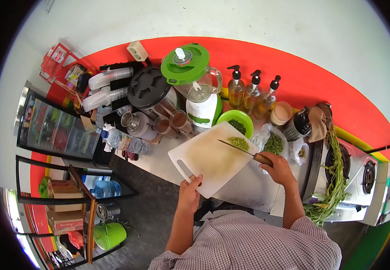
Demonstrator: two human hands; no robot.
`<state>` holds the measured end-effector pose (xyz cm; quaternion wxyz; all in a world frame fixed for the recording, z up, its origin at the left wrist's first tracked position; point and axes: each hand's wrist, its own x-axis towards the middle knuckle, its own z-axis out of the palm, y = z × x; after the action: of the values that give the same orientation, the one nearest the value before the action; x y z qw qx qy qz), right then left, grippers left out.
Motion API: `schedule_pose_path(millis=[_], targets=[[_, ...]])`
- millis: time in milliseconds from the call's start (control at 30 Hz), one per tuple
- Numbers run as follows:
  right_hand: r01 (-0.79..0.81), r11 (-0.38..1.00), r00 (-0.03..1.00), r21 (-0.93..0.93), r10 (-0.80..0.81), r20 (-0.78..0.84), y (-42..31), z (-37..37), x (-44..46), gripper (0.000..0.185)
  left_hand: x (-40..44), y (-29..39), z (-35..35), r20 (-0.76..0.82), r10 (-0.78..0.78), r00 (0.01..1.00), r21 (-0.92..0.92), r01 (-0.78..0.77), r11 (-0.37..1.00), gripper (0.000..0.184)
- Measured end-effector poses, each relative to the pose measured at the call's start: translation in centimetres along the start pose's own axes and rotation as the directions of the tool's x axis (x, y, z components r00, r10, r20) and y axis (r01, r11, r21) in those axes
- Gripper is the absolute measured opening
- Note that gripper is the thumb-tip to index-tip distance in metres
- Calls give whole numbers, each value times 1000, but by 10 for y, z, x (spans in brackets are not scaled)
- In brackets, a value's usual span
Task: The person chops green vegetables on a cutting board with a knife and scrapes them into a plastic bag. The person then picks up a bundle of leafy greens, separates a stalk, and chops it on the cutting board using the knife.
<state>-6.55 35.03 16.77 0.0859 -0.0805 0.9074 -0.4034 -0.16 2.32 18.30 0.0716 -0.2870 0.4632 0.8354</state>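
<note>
Left hand (189,193): closed on the board's near edge beside the handle slot, thumb uppermost, forearm extended forward. Right hand (279,169): wrapped round the knife (262,159) by its handle, blade pointed leftward across the board. Board (201,155): held above the bench (254,182), far corner overlapping the bowl in view; contact cannot be told. Chopped greens (240,142): one small pile, gathered near the far right edge, not yet transferred; remaining surface stained. Bowl (247,117): darker cut greens contained. Bag (262,136): green pieces held. Stalks (337,173): left uncut, draped by the stove (357,158). Blender (198,111): lidded, placed behind.
</note>
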Motion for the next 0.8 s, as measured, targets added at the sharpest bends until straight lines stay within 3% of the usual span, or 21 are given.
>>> schedule_pose_path(millis=[167, 400, 467, 567, 800], targets=[[78, 997, 996, 11, -78, 30, 0, -26, 13, 39, -1, 1, 7, 17, -14, 1000, -100, 16, 995, 16], [57, 998, 997, 5, -58, 46, -1, -45, 15, 40, 1, 8, 17, -5, -78, 997, -111, 77, 991, 16], [53, 998, 997, 14, -54, 46, -3, -48, 12, 40, 3, 6, 15, 30, -137, 990, -114, 140, 984, 29], [68, 998, 996, -13, -67, 62, -6, -54, 10, 41, 12, 3, 12, 27, -192, 981, -132, 194, 972, 33], [98, 986, 994, -133, -91, 53, -12, -63, 14, 39, 22, 5, 14, 9, -204, 979, -88, 204, 975, 25]])
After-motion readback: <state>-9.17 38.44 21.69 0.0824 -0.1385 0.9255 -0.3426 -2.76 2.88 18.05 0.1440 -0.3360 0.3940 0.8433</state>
